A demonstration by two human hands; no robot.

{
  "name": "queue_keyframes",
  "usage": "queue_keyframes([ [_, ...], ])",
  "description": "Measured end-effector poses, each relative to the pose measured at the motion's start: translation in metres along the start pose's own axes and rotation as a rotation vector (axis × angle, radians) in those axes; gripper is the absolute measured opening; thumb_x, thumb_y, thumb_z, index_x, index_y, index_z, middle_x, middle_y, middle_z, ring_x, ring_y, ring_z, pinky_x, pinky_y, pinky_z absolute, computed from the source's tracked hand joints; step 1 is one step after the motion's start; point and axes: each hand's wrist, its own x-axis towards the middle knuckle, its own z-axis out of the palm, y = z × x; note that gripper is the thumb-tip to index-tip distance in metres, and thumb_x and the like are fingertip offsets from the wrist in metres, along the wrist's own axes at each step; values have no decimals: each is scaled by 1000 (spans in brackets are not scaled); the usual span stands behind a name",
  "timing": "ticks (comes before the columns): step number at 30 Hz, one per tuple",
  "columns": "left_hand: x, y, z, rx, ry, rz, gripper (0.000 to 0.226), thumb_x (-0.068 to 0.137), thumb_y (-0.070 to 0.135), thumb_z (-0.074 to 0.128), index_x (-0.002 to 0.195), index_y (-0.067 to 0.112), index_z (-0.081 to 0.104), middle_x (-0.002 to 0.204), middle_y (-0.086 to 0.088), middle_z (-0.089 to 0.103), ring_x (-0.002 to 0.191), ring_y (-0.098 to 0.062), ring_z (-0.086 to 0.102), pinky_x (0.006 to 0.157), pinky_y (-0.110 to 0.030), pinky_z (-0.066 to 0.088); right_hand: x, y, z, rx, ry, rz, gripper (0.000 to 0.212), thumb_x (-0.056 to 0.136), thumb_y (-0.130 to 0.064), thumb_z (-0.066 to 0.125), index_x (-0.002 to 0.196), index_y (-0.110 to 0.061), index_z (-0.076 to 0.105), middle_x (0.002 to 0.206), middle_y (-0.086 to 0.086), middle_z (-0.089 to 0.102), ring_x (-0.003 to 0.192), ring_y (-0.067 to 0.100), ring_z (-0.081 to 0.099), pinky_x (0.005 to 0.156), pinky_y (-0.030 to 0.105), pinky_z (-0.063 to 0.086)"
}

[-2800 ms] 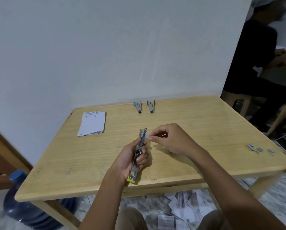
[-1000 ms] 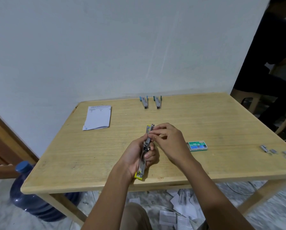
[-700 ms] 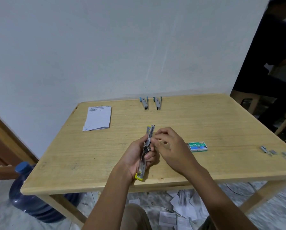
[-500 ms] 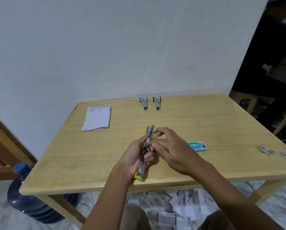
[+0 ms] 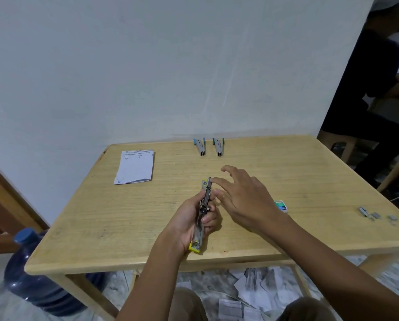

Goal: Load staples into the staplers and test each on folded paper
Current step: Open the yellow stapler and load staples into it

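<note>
My left hand (image 5: 189,222) grips a yellow-ended metal stapler (image 5: 202,216) above the near middle of the wooden table (image 5: 101,218), its long axis pointing away from me. My right hand (image 5: 245,200) hovers beside it with fingers spread, a fingertip touching the stapler's far tip. Two more staplers, one with a blue end (image 5: 199,147) and one with a green end (image 5: 218,147), lie side by side at the back edge. A folded sheet of paper (image 5: 134,166) lies at the back left. A green staple box (image 5: 280,206) sits right of my right wrist, partly hidden.
Loose staple strips (image 5: 374,215) lie near the table's right edge. A blue water jug (image 5: 36,274) stands on the floor at left. Scraps of paper (image 5: 252,288) litter the floor under the table. Another person (image 5: 374,93) sits at the far right.
My right hand has opened from a pinch at the stapler's top, and its fingers now spread out. The left hand keeps its hold on the stapler.
</note>
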Motion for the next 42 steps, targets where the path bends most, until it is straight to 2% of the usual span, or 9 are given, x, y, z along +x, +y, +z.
queue_keyframes([
  [4, -1, 1, 1, 18, -6, 5, 38, 99, 34, 49, 73, 8, 60, 63, -4, 34, 35, -10, 34, 35, -19, 31, -1, -5, 3, 168, 25, 107, 43, 101, -52, 30, 136, -38, 51, 140, -13, 39, 123, 6, 42, 95, 33, 42],
  [8, 0, 0, -1, 18, -9, -5, 45, 101, 37, 45, 72, 5, 56, 53, -5, 35, 34, -12, 34, 36, -20, 31, -17, -16, 5, 700, 111, 151, 23, 95, -44, 54, 113, -33, 65, 108, -20, 59, 100, -1, 58, 85, 31, 53],
  [10, -1, 0, -1, 28, -60, -2, 45, 103, 39, 42, 77, 5, 58, 49, -5, 36, 35, -12, 36, 38, -21, 33, -25, -24, 9, 799, 123, 107, 15, 90, -38, 65, 102, -30, 68, 98, -17, 65, 95, 4, 63, 82, 31, 54],
  [15, -4, 0, 1, 58, -47, 11, 45, 104, 40, 38, 78, 7, 53, 42, -4, 34, 33, -13, 37, 40, -21, 39, -29, -31, 26, 771, 321, 42, 9, 86, -25, 74, 93, -20, 74, 90, -9, 70, 88, 6, 66, 78, 32, 53],
  [18, -4, -1, 1, 74, -32, 22, 46, 104, 41, 38, 78, 7, 55, 43, -4, 35, 34, -13, 37, 36, -22, 38, -30, -36, 29, 749, 352, 76, 9, 88, -26, 71, 94, -19, 74, 91, -10, 70, 89, 6, 66, 78, 32, 53],
  [26, 0, -3, -1, 107, -20, 55, 48, 104, 42, 36, 81, 6, 58, 44, -5, 34, 37, -14, 33, 42, -24, 30, -22, -47, 27, 569, 419, 185, 14, 93, -30, 64, 98, -20, 73, 90, -10, 70, 83, 4, 63, 73, 29, 53],
  [31, 0, -2, 1, 92, 30, 96, 45, 104, 37, 39, 80, 7, 62, 44, -5, 32, 36, -13, 32, 37, -22, 31, -15, -51, 26, 537, 410, 194, 16, 92, -26, 65, 103, -19, 74, 97, -9, 71, 89, 4, 64, 75, 26, 54],
  [36, -1, -3, 2, 64, 36, 92, 48, 105, 37, 37, 78, 5, 60, 43, -5, 32, 34, -13, 33, 35, -21, 33, -9, -51, 25, 526, 371, 241, 15, 91, -27, 65, 102, -21, 75, 101, -8, 68, 94, 10, 63, 79, 31, 54],
  [42, 4, -3, -3, 52, 17, 67, 46, 105, 40, 36, 88, 7, 62, 45, -5, 34, 37, -14, 34, 43, -23, 30, -5, -48, 21, 508, 298, 294, 19, 93, -30, 63, 105, -23, 74, 105, -10, 64, 101, 9, 58, 84, 30, 51],
])
